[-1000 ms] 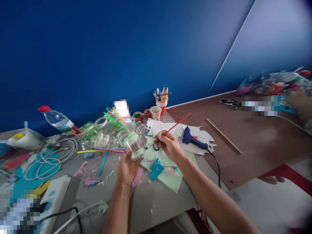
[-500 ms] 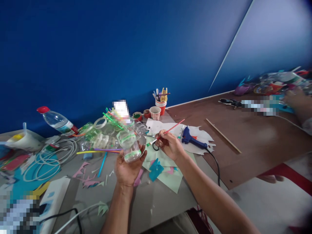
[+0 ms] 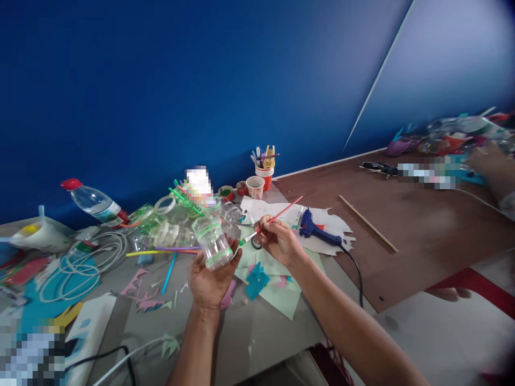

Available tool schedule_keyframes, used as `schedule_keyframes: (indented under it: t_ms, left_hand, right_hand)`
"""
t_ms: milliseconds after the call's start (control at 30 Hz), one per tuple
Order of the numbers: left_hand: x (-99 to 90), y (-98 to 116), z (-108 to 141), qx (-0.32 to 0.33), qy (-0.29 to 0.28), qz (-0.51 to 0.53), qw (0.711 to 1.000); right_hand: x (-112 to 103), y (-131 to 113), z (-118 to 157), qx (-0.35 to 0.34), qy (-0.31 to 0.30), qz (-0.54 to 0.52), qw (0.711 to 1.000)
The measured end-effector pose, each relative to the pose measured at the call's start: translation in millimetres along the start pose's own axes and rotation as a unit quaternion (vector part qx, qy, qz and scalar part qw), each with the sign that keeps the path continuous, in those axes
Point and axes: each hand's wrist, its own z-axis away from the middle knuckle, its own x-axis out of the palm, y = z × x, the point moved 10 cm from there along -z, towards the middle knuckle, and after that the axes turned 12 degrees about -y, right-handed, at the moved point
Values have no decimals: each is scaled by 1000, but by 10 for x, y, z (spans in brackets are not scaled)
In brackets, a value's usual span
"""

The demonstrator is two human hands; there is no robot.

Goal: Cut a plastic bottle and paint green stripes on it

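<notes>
Looks onto a deep blue wall (image 3: 161, 96) behind a grey tabletop (image 3: 245, 343). Grips, in the left hand (image 3: 211, 284), one clear plastic container (image 3: 214, 245), tilted, held up over the table, see-through, with green near both ends. Pinches, in the right hand (image 3: 280, 241), one slim red-handled brush (image 3: 286, 208), green at the bristles, just beside the container; cannot tell whether touching it. Has little free margin at left, hemmed by a heap of clear bottle pieces (image 3: 167, 233); gives more room at right, over a brown board (image 3: 418, 230) bearing one wooden stick (image 3: 368, 224), up to another person's hand (image 3: 488, 161). Ends in front at the tabletop's near edge, between the forearms. Counts, beyond the hands, one blue glue gun (image 3: 309, 222) on torn white paper (image 3: 341, 229), two small paint pots (image 3: 228, 197), one pale cup (image 3: 255, 189), one red cup stack (image 3: 265, 181) and one red-capped bottle (image 3: 92, 201).
</notes>
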Motion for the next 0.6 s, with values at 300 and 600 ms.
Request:
schedule_keyframes:
  t_ms: [300, 600]
  left_hand:
    - [-247, 221, -30, 91, 114, -136, 980]
    - [-176, 236, -18, 94, 134, -217, 962]
  right_hand:
    - [8, -33, 12, -19, -1, 129, 992]
    - [133, 31, 71, 1, -26, 354, 935]
